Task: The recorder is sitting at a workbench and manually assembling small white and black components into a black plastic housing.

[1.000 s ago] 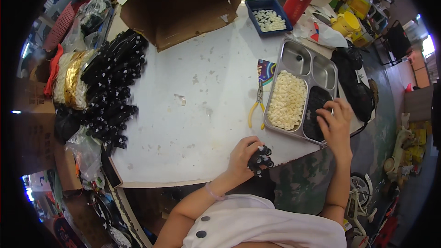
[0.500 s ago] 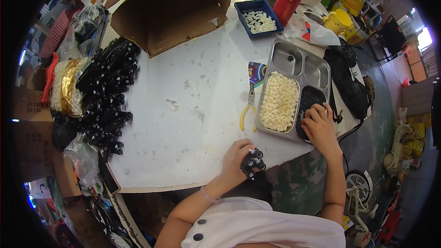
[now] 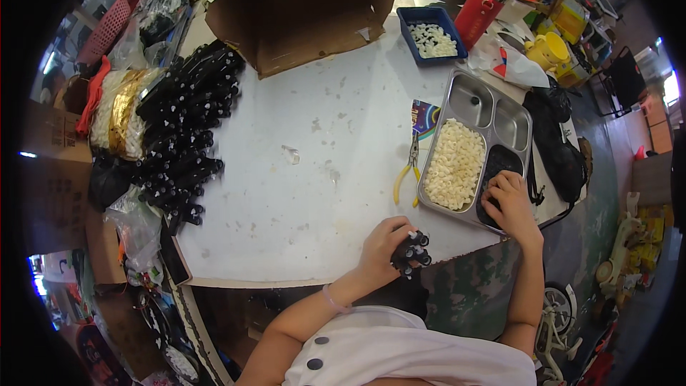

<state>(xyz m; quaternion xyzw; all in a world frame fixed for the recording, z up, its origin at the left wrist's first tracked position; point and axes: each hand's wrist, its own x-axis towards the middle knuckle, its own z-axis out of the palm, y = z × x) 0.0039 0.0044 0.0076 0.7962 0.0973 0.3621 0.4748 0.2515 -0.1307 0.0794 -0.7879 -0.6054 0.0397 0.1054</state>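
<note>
My left hand (image 3: pixel 384 246) is closed round a bundle of short black tubes (image 3: pixel 412 251), just off the table's front edge; their round ends face right, and a white tip shows among them. To the right, my right hand (image 3: pixel 509 204) reaches into the front right compartment of a metal divided tray (image 3: pixel 477 212). Small black pieces (image 3: pixel 502 163) fill that compartment. Its fingers are bent down into them, and the fingertips are hidden, so what they pinch cannot be made out. Small cream-white plastic pieces (image 3: pixel 454 164) are heaped in the compartment beside it.
Yellow-handled pliers (image 3: pixel 406 175) lie left of the tray. Behind stand a blue tray (image 3: pixel 429 59) of white pieces, a red flask (image 3: pixel 477 16) and an open cardboard box (image 3: pixel 300 21). Many black tubes (image 3: pixel 187 129) are piled at the table's left edge.
The view has shifted, so the table and tray appear farther right. The left hand keeps its bundle of black tubes. My right hand stays in the black pieces, its fingers slightly more bent.
</note>
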